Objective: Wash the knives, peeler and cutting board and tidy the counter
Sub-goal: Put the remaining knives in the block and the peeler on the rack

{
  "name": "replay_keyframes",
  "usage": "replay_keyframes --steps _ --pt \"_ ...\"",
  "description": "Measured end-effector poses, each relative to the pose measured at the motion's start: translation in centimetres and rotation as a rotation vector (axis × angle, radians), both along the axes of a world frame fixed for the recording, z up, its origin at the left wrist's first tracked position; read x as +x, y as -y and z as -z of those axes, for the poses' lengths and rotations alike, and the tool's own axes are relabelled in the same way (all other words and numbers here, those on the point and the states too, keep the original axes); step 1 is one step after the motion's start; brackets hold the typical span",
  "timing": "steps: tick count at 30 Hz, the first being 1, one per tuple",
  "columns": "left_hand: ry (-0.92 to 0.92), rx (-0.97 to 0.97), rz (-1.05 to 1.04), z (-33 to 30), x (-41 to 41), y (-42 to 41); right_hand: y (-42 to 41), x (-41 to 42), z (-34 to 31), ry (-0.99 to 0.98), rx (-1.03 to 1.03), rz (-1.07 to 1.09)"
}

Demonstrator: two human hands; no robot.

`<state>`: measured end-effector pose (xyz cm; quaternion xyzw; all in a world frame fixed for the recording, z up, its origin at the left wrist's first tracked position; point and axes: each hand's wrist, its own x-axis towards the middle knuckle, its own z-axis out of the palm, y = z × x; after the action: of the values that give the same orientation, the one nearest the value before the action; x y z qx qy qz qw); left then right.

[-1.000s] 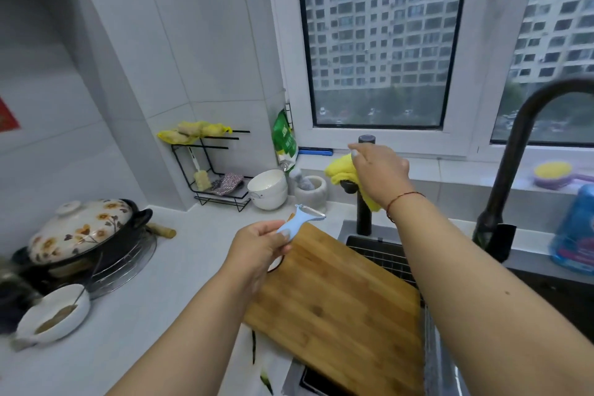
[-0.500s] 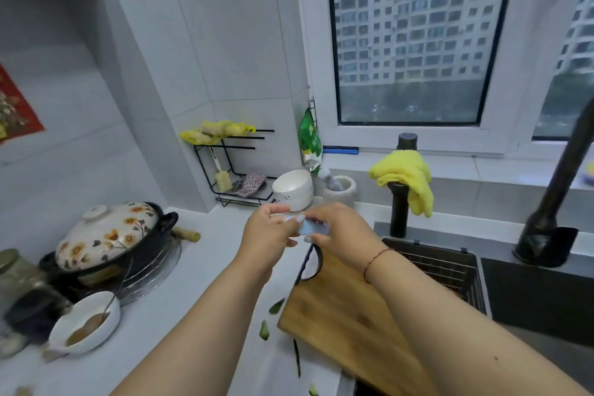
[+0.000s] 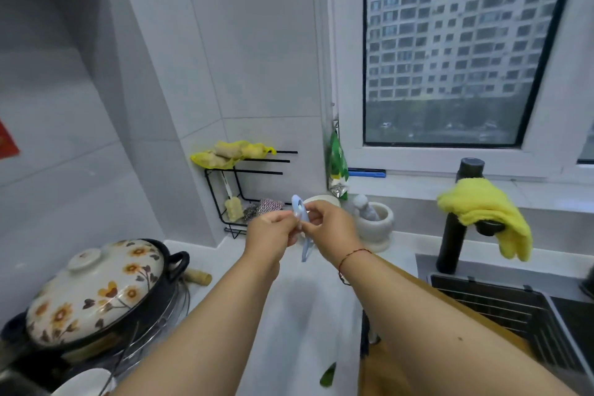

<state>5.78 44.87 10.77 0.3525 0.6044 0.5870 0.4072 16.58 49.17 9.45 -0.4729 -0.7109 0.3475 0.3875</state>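
Both hands meet above the white counter and hold a light blue peeler (image 3: 298, 210) upright between them. My left hand (image 3: 271, 231) pinches its middle from the left. My right hand (image 3: 331, 230) pinches it from the right, and the lower end of the peeler hangs below the fingers. The wooden cutting board (image 3: 382, 370) lies under my right forearm, mostly hidden, with one end over the sink. No knife can be made out.
A flowered clay pot (image 3: 96, 292) sits at the left, a small white bowl (image 3: 83, 382) in front of it. A black wire rack (image 3: 244, 190), a white bowl, a stone mortar (image 3: 376, 222) stand behind. Yellow cloth (image 3: 482, 212) hangs on a black tap. Green scraps (image 3: 328, 376) lie on the counter. Sink rack (image 3: 514, 309) right.
My right hand left the yellow cloth on the tap and came over to the peeler. Both hands now hold it, raised farther left above the counter. The view has turned left.
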Motion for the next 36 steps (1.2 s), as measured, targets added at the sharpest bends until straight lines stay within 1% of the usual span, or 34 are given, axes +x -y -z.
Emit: replay_keyframes --steps 5,8,11,19,26,28,31,32,33,34,36 --pt "0.082 -0.01 0.012 0.0 -2.9 -4.5 -4.5 -3.0 0.2 -0.011 -0.05 0.052" --pt "0.15 -0.029 0.052 0.0 -3.9 -7.0 -7.3 -4.0 0.8 -0.013 -0.074 0.113" --pt "0.171 -0.033 0.079 0.2 -4.7 -9.0 -10.0 -5.0 1.2 -0.009 -0.09 0.154" --pt "0.169 0.023 0.054 2.5 -8.2 -13.9 -14.9 -8.7 2.0 0.03 -0.042 0.136" --pt "0.188 0.078 -0.009 3.8 -11.1 -14.6 -16.4 -12.3 2.7 0.0 -0.046 0.077" --pt "0.201 0.086 -0.026 3.6 -12.2 -14.5 -16.7 -13.6 2.6 -0.106 -0.1 0.078" --pt "0.201 0.067 -0.021 3.5 -13.4 -14.2 -16.5 -15.3 2.9 -0.38 -0.296 0.018" --pt "0.198 0.07 -0.014 3.5 -13.7 -14.1 -16.2 -15.8 3.0 -0.435 -0.351 -0.023" --pt "0.196 0.082 -0.014 3.6 -14.0 -14.0 -15.8 -16.4 3.0 -0.454 -0.384 -0.057" --pt "0.196 0.095 -0.018 3.8 -14.2 -14.0 -15.3 -16.9 3.0 -0.428 -0.398 -0.089" --pt "0.19 0.112 -0.044 4.1 -14.6 -14.0 -14.7 -17.7 2.9 -0.295 -0.397 -0.155"
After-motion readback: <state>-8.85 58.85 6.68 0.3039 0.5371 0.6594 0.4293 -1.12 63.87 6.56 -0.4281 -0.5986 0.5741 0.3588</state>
